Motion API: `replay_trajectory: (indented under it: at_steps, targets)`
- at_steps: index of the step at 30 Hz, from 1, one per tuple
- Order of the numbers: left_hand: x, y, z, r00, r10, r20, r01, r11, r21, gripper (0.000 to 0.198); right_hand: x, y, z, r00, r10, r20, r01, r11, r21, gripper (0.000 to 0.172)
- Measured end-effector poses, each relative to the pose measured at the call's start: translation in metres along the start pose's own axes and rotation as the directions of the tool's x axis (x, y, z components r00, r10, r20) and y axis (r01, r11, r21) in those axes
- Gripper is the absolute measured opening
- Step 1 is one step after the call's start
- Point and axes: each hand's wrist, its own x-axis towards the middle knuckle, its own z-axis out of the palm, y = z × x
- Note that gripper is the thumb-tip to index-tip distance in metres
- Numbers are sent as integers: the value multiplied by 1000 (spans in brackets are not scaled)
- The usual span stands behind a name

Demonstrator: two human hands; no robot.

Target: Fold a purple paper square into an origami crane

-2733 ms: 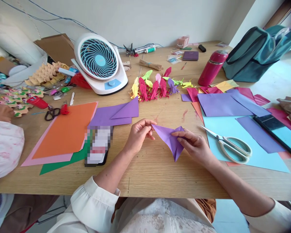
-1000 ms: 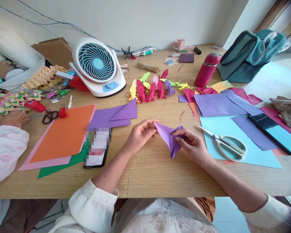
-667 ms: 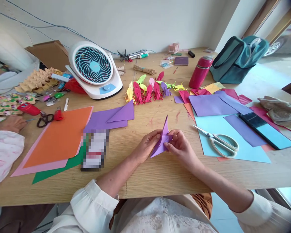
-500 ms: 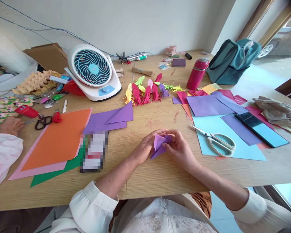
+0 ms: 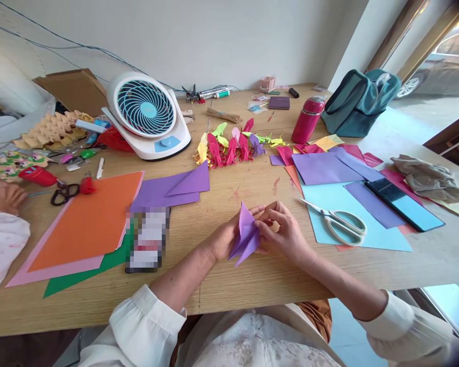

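Note:
Between my two hands is a folded piece of purple paper [image 5: 246, 235], with pointed flaps standing up and hanging down. My left hand [image 5: 226, 237] supports it from behind and from the left; part of its fingers is hidden by the paper. With thumb and fingertips, my right hand [image 5: 277, 224] pinches the paper's right edge. Right of my hands, scissors with white handles [image 5: 346, 228] lie on a light blue sheet [image 5: 325, 196]. Beyond my hands rests a cluster of folded paper flowers [image 5: 229, 148] in red, yellow, green, pink and purple.
To the left are orange [image 5: 87, 219], pink and green sheets, a phone [image 5: 147, 239] and purple paper [image 5: 168, 186]. A white fan [image 5: 149, 114], a red bottle [image 5: 308, 120] and a teal bag [image 5: 361, 102] stand farther back. Another person's hand [image 5: 3, 196] is at the far left.
The purple paper has been turned more upright, with its flaps spread and more of it showing. My right-hand fingers have shifted on its edge. The view has moved slightly.

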Motion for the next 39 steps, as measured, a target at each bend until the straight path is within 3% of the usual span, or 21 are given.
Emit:
replay_trajectory:
  at_steps: [6,11,14,17,19,23,26,29,31,33,36,39]
  targets:
    - [-3,-5,6,1000,20,2,-20,997,72,78,7,4,-8,995,-96,-40,85,974,-208,13]
    - [-5,-2,-2,984,131,-121,-83,937,339,60,14,9,-13,994,-107,19,107,947,-303,15]
    - [-3,1,-7,956,199,-215,-50,833,551,43,17,11,-15,994,-40,105,57,985,-161,6]
    - [-5,5,-8,962,181,-206,35,661,749,27,21,12,-15,962,85,261,-118,987,112,23]
    - [-8,7,-5,964,194,-180,65,487,871,30,23,12,-14,932,121,340,-208,950,233,33]
    - [-14,7,5,933,337,-129,84,143,986,53,24,15,-8,901,126,415,-300,872,388,23]
    - [-16,0,10,897,432,-88,118,-42,992,69,22,21,-2,899,186,397,-365,819,444,14]
    - [-13,-14,13,804,589,-81,233,-186,954,76,20,25,-1,944,216,251,-287,912,293,5]
    - [-11,-23,14,773,634,-40,226,-215,950,72,19,24,-4,964,199,175,-223,966,131,8]
    - [-9,-30,15,788,615,26,131,-208,969,63,19,22,-7,965,202,167,-210,977,31,13]
    - [-6,-35,16,807,585,79,39,-186,982,50,22,21,-9,944,248,218,-274,957,95,16]
    - [-3,-35,13,777,623,91,22,-171,985,36,25,24,-6,947,213,240,-267,937,223,27]
